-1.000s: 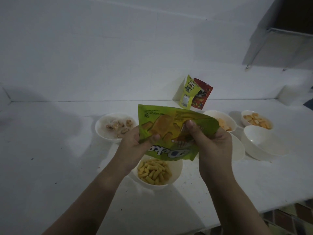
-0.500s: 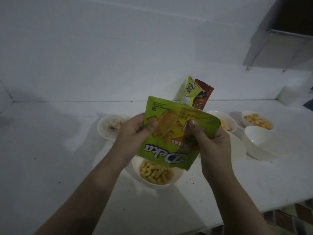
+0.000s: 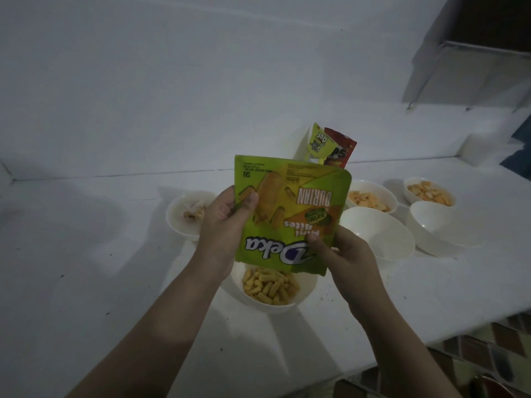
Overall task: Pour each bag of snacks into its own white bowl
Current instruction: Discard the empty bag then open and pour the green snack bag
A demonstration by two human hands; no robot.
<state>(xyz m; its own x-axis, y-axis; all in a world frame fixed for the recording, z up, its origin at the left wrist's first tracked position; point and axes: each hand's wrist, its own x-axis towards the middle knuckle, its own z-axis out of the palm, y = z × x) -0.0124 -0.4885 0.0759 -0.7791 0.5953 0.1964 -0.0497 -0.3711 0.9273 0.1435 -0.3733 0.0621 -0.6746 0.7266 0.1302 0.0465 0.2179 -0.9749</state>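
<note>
Here I hold the green Deka bag (image 3: 290, 214) upside down at the centre of the frame; my left hand (image 3: 227, 222) pinches its left edge, thumb on the front; my right hand (image 3: 342, 254) grips its lower right corner; the bag hangs just above the bowl of yellow sticks (image 3: 270, 288) on the white surface (image 3: 86, 282); two empty white bowls (image 3: 379, 234) sit at right; two small packets (image 3: 330, 146) lean against the wall behind.
</note>
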